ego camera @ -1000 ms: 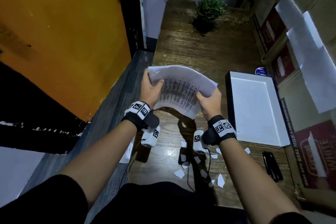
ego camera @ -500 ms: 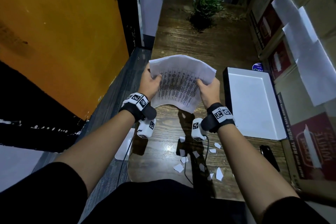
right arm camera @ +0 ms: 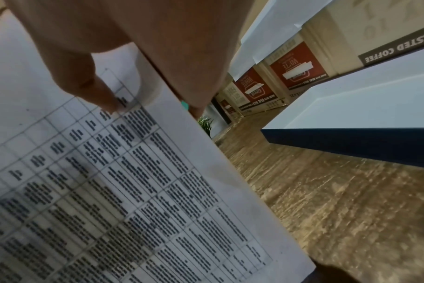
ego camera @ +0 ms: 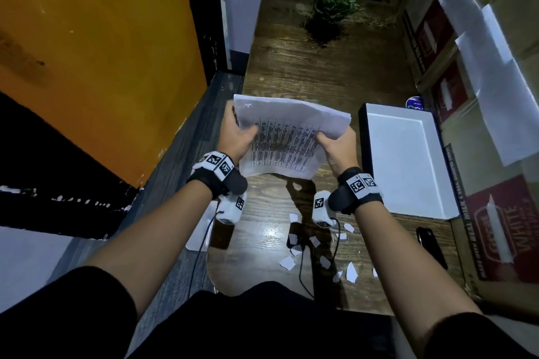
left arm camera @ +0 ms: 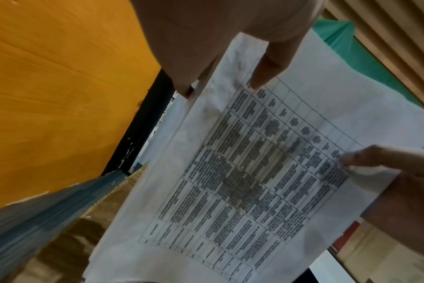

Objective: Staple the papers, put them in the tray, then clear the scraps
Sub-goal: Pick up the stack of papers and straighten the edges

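A stack of printed papers (ego camera: 287,134) is held in the air over the wooden desk, tilted toward me. My left hand (ego camera: 237,137) grips its left edge, thumb on the printed face (left arm camera: 262,76). My right hand (ego camera: 338,146) grips the right edge, thumb on top (right arm camera: 102,95). The papers (left arm camera: 242,181) carry a table of text. The white tray (ego camera: 405,163) with dark sides lies on the desk just right of my right hand and holds nothing. Several torn paper scraps (ego camera: 318,251) lie on the desk near its front edge. A black stapler (ego camera: 431,245) lies at the front right.
A small green plant (ego camera: 332,6) stands at the desk's far end. Cardboard boxes (ego camera: 501,224) with loose white sheets line the right side. An orange panel (ego camera: 96,52) and floor lie to the left. A blue round object (ego camera: 414,103) sits behind the tray.
The held papers and both hands shifted slightly, first away from me, then back a little; both grips remain the same.
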Demonstrator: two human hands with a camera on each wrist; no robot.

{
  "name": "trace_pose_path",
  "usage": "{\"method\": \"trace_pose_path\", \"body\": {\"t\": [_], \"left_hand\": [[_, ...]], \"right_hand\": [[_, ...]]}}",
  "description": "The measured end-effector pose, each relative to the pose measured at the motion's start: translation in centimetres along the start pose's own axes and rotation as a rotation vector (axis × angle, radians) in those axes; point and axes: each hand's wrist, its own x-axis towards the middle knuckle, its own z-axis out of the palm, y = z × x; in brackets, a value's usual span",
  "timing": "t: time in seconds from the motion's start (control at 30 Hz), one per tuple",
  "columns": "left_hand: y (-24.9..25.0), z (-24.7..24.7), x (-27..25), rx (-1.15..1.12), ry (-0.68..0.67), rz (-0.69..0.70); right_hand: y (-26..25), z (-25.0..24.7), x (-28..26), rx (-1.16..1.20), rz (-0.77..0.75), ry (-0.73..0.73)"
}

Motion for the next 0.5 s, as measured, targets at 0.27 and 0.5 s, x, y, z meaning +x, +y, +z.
{"method": "trace_pose_path", "body": {"t": [0.27, 0.5], "left_hand": [[0.8, -0.1, 0.6, -0.019, 0.042, 0.043], [-0.8, -0.6, 0.3, -0.021, 0.003, -0.011]], "right_hand": [[-0.9, 0.6, 0.3, 0.038, -0.022, -0.007], [0.5, 0.5, -0.1, 0.013, 0.048, -0.075]]}}
